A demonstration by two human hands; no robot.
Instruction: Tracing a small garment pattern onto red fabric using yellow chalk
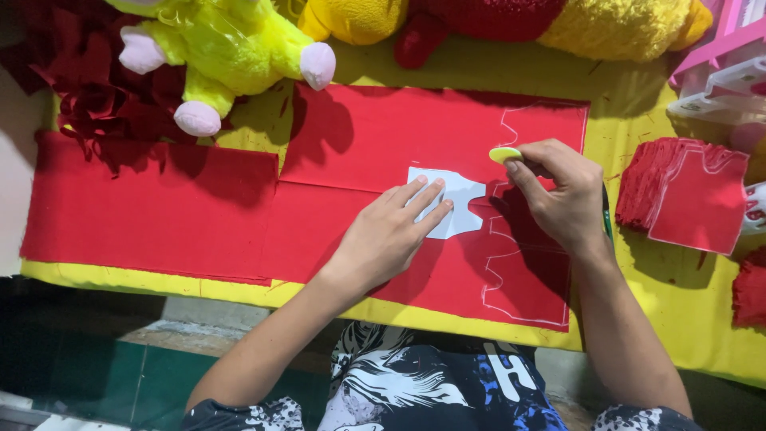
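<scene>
Pressed flat by the open left hand (388, 236), the template (448, 209) is held mid-cloth (359, 152) while chalk (504, 154) is pinched in the right hand (561, 191); traced outlines occupy the right edge, the remainder unmarked.

This looks like a small sewing or toy-making workshop, the kind run by hand. The counter (678, 303) is covered in yellow cloth, and across it lie flat sheets of red felt fabric (199, 207) with chalk outlines of one repeated shape drawn near the edge. A white paper pattern (459, 195) lies on the red fabric, and a yellow disc of tailor's chalk (503, 154) is at its edge. To the right sits a thick stack of red cut pieces (686, 195), all the same shape. Red scraps (88, 88) are heaped at the far left, and finished plush toys, one lime-green (227, 48), one yellow and red (511, 24), lie along the back.
</scene>
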